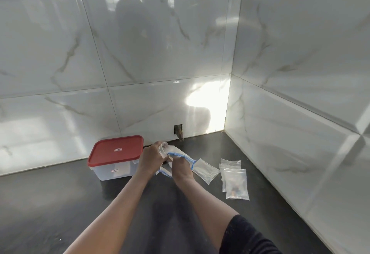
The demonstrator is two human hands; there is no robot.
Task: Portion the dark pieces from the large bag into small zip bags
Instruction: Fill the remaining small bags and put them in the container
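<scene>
A large clear bag (180, 154) with a blue zip edge lies on the dark counter in the corner. My left hand (152, 156) grips its raised mouth and holds it open. My right hand (181, 168) reaches down into the bag, fingers curled and hidden inside; whatever they hold is out of sight. The dark pieces do not show clearly. One small clear zip bag (206, 170) lies just right of the large bag. A short stack of small zip bags (234, 179) lies further right, the front one showing brownish contents.
A clear plastic box with a red lid (117, 150) stands left of my hands against the back wall. Glossy marble-tiled walls close the counter (60, 203) at the back and right. A small hole in the back wall (178, 131) sits just above the counter.
</scene>
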